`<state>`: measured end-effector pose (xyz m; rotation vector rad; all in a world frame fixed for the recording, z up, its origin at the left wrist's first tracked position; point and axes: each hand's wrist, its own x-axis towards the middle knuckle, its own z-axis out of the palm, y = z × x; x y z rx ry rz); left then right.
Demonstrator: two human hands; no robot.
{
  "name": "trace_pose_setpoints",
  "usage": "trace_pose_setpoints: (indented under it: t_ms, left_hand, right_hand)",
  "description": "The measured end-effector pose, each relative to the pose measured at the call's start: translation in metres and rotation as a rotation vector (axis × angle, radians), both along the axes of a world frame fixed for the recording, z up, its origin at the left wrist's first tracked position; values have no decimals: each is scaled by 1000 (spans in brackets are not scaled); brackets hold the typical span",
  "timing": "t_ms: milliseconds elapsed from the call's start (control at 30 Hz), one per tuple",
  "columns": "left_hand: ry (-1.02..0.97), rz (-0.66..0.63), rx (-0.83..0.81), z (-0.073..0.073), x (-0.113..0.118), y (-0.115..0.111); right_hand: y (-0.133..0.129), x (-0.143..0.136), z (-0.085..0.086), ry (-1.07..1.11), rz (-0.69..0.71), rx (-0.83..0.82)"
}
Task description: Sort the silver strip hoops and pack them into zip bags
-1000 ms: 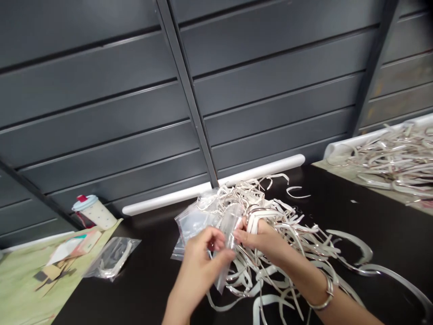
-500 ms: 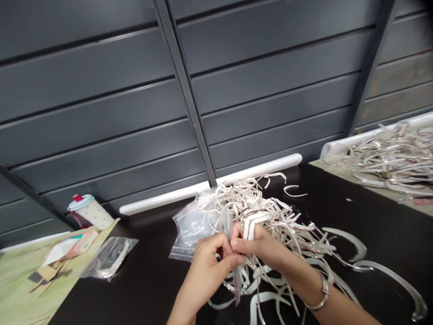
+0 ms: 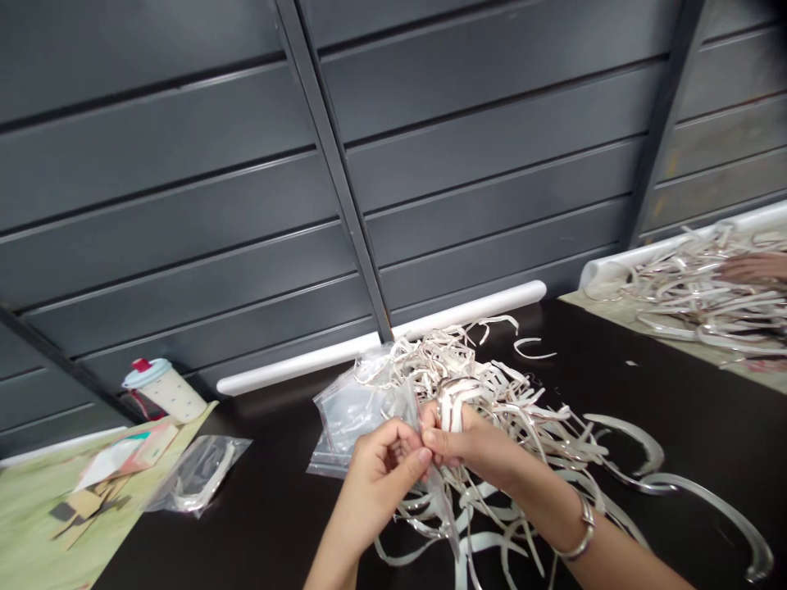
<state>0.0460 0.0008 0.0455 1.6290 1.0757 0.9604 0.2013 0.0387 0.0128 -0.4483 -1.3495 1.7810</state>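
My left hand (image 3: 386,460) pinches a clear bag (image 3: 443,512); right hand (image 3: 464,436), touching it, grips pale strips (image 3: 453,411). Opening it, likely; film needs parting.

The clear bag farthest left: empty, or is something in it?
Not empty: a pale, curved piece shows through the clear bag. Whether its top is sealed, I cannot tell.

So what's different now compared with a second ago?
The lower end of the clear bag has swung right, and the left hand has drawn closer to the right hand. Another person's hand has appeared over the far-right heap. The right hand still holds white strips; the cup stayed put.
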Motion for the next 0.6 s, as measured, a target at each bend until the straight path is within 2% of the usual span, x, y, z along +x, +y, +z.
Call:
trace_pose_setpoints:
  t_ms: [167, 333, 400, 500, 600]
  left_hand:
    - [196, 36, 179, 3, -2, 2]
    - [342, 269, 398, 4, -11, 7]
    - [322, 331, 404, 4, -13, 7]
    - [269, 310, 365, 5, -11, 3]
    - [341, 237, 451, 7, -10, -2]
  right_hand:
    - [2, 3, -2, -55, 1, 66]
    - [-1, 15, 9, -197, -49, 176]
    - [-4, 16, 14, -271, -36, 252]
    - [-11, 11, 18, -374, -13, 367]
    - [-17, 5, 18, -439, -8, 470]
